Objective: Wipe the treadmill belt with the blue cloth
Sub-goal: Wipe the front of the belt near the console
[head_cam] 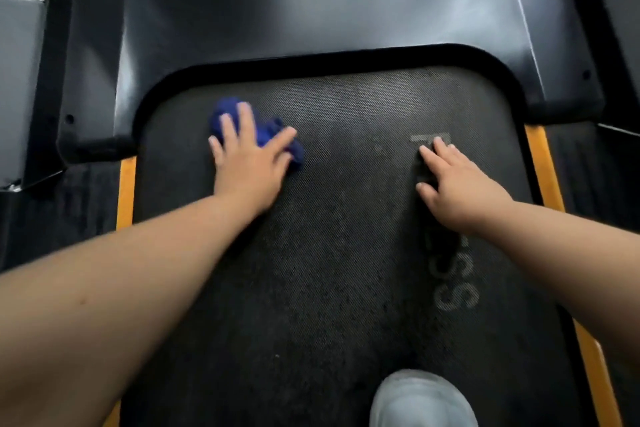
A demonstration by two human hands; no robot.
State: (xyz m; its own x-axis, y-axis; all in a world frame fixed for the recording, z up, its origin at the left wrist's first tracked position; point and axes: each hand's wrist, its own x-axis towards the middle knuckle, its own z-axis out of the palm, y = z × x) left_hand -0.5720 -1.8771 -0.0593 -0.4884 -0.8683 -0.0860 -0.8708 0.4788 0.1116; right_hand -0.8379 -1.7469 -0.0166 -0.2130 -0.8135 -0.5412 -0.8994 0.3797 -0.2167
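Left hand: I see my left hand (251, 163) laid flat on top of the blue cloth (227, 114), fingers straight and spread wide, thumb pointing out to the right. It presses the cloth down and does not curl round it.
Blue cloth: bunched into a crumpled wad on the treadmill belt (329, 236), near the belt's far left corner. It shows beyond my fingertips and between my fingers and thumb; the rest is hidden under my palm.
Right hand: my right hand (453, 184) rests palm down on the right side of the belt, well apart from the cloth. Its fingers are relaxed and close together, tips touching the belt, and it holds nothing.
Treadmill belt: dark, with a fine dotted texture, and both of my forearms reach out over it.
Lettering: faded grey letters (457, 295) run along the belt's right side, and my right hand covers part of them.
Side strips: 2 yellow strips (126, 191) border the belt, 1 on each side.
Front cover: a black housing (311, 10) wraps around the belt's far end.
Shoe: 1 pale grey shoe (422, 399) stands on the belt at the near edge, below my right hand.
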